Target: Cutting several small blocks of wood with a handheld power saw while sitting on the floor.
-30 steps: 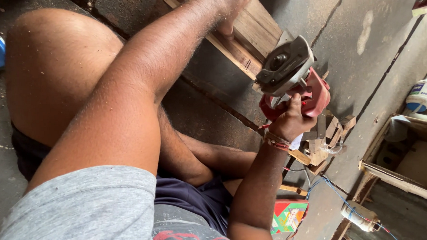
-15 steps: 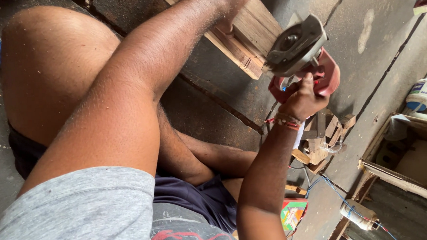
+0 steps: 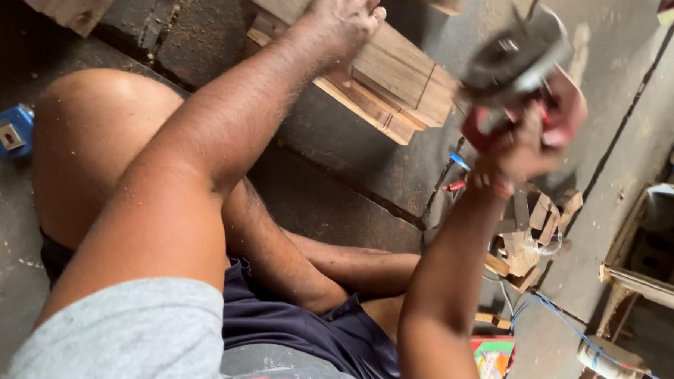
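1. At far left, a small blue object (image 3: pixel 6 132) lies on the dusty concrete floor (image 3: pixel 337 182), well apart from the person's bent knee (image 3: pixel 99 123).

2. A grey sleeve and dark shorts fill the lower left of the view — the person sits low over the floor, legs folded.

3. The left hand (image 3: pixel 346 17) reaches up and across to the top of the frame, fingers curled down and pressing on a stack of wooden boards (image 3: pixel 393 79) that lies on the floor; sawdust clings to the forearm.

4. To the right of the boards, the right hand (image 3: pixel 526 142) is clenched around the red body of a handheld power tool (image 3: pixel 516 75), raised clear of the floor with its round grey metal base tilted up and left — the tool is blurred, so finer detail cannot be told.

5. A red band circles the right wrist.

6. Below that hand, a heap of wood offcuts (image 3: pixel 529 235) sits near a blue cable (image 3: pixel 565 316) running across the concrete.

7. At far right, a wooden frame (image 3: pixel 646 276) stands at the picture's edge.
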